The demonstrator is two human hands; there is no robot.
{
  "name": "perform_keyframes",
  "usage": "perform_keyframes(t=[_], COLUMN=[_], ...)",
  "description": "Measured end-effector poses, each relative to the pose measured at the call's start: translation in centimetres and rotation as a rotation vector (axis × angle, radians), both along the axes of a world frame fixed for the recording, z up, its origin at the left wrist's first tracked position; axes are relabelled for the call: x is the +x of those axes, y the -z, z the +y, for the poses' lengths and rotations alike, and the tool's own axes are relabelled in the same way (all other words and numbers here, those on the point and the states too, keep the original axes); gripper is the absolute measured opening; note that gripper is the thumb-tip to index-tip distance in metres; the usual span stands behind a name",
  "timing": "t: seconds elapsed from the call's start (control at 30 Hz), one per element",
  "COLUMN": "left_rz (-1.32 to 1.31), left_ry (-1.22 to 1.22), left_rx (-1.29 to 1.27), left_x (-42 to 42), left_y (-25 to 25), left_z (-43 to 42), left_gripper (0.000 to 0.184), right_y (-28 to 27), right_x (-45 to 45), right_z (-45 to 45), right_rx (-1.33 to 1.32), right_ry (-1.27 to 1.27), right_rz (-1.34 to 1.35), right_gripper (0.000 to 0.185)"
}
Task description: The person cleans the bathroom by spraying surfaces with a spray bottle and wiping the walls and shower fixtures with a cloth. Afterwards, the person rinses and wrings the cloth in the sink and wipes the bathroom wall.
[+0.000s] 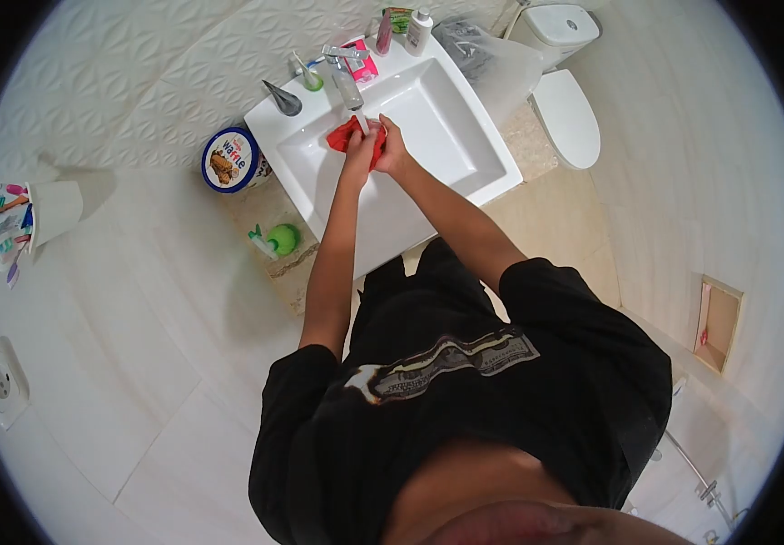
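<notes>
Under the tap point(347, 86) of the white sink point(494, 159), water runs onto a red cloth point(341, 134). My left hand point(358, 153) is closed on the cloth from the left side. On the right side of it, my right hand point(393, 145) has its fingers wrapped round the same cloth. Both hands are close together over the left part of the basin. Part of the cloth hangs below and between the hands, and the palms are hidden.
Along the sink's back edge stand a grey tube point(283, 98), a green-based holder point(310, 76), a pink packet point(360, 62) and a white bottle point(418, 32). A waffle tub point(230, 160) and green soap bottle point(282, 240) are left; a toilet point(566, 118) is right.
</notes>
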State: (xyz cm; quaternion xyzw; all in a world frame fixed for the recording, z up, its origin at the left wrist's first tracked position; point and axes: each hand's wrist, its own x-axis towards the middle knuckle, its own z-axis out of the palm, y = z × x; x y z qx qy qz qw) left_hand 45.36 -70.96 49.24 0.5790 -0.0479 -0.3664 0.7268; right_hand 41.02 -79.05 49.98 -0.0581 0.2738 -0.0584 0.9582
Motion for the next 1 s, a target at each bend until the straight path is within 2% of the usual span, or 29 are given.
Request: perform_keyframes(t=[0.07, 0.1, 0.2, 0.23, 0.27, 0.3, 0.33, 0.37, 0.4, 0.47, 0.5, 0.57, 0.67, 0.73, 0.77, 0.8, 0.83, 0.9, 0.93, 1.0], left_rz=[-0.290, -0.358, -0.543, -0.616, -0.647, -0.676, -0.705, -0.816, -0.773, -0.685, -0.858, -1.199, -0.209, -0.047, -0.054, -0.061, -0.316, -0.360, -0.381, -0.218], left_ry=[0.164, 0.037, -0.200, -0.242, -0.244, -0.245, -0.244, -0.382, -0.371, -0.345, -0.368, -0.403, -0.283, -0.336, -0.337, -0.337, -0.346, -0.385, -0.403, -0.362], left_rx=[0.181, 0.034, 0.318, 0.257, 0.327, 0.396, 0.463, 0.426, 0.462, 0.530, 0.683, 0.994, 0.339, 0.320, 0.406, 0.491, 0.599, 0.669, 0.706, 0.612], left_x=[0.3, 0.0, -0.4, -0.7, -0.9, -1.5, -2.1, -2.7, -3.2, -4.0, -4.0, -3.4, -1.2, -1.4, -1.2, -1.3, -1.8, -0.8, -0.8, -1.0], left_y=[-1.9, -2.8, -4.6, -4.3, -4.0, -3.7, -4.0, -4.0, -4.7, -6.5, -5.5, -2.4, -1.7, -2.3, -2.9, -3.4, -2.1, 0.2, -0.2, -1.2], left_z=[1.2, 1.6, 3.5, 3.6, 3.9, 4.0, 3.8, 3.4, 3.3, 3.4, 3.4, 3.2, 1.0, -0.7, -1.3, -1.7, -2.0, -2.9, -3.0, -2.6], left_gripper=[0.030, 0.021, 0.014, 0.017, 0.018, 0.018, 0.019, 0.026, 0.031, 0.042, 0.046, 0.056, 0.070, 0.065, 0.063, 0.062, 0.059, 0.058, 0.058, 0.055], right_y=[-0.4, 0.0, 3.6, 3.8, 3.9, 4.1, 6.1, 9.8, 11.8, 5.8, 1.9, -2.0, -1.6, -1.8, -1.9, -1.6, -0.2, 0.2, -0.2, -1.2], right_x=[0.4, 0.8, 3.3, 3.7, 3.9, 3.8, 4.2, 4.9, 5.3, 4.0, 3.2, 2.1, 1.9, 2.3, 1.9, 1.8, 2.4, 2.7, 2.6, 2.3], right_z=[0.1, 0.3, 0.2, 0.8, 1.2, 1.5, 1.6, 1.8, 1.9, 1.4, 1.0, 0.5, 0.6, 1.6, 1.3, 0.8, -0.2, -0.5, -0.7, -0.4], right_rx=[0.048, 0.050, 0.093, 0.111, 0.128, -0.024, -0.041, -0.058, -0.076, -0.029, -0.006, -0.058, -0.195, -0.391, -0.716, -0.764, -0.814, -0.859, -0.859, -0.818], right_ry=[-0.017, -0.022, -0.103, -0.086, -0.069, -0.017, 0.024, 0.067, 0.110, 0.033, -0.004, 0.035, 0.091, 0.135, 0.106, 0.076, 0.048, 0.037, 0.051, 0.104], right_rz=[-0.099, -0.132, -0.246, -0.239, -0.230, -0.046, -0.052, -0.058, -0.065, -0.050, -0.042, 0.070, 0.246, 0.466, 0.522, 0.558, 0.589, 0.639, 0.659, 0.618], right_gripper=[0.051, 0.051, 0.038, 0.035, 0.033, 0.032, 0.034, 0.035, 0.037, 0.038, 0.039, 0.040, 0.037, 0.033, 0.027, 0.027, 0.026, 0.028, 0.030, 0.034])
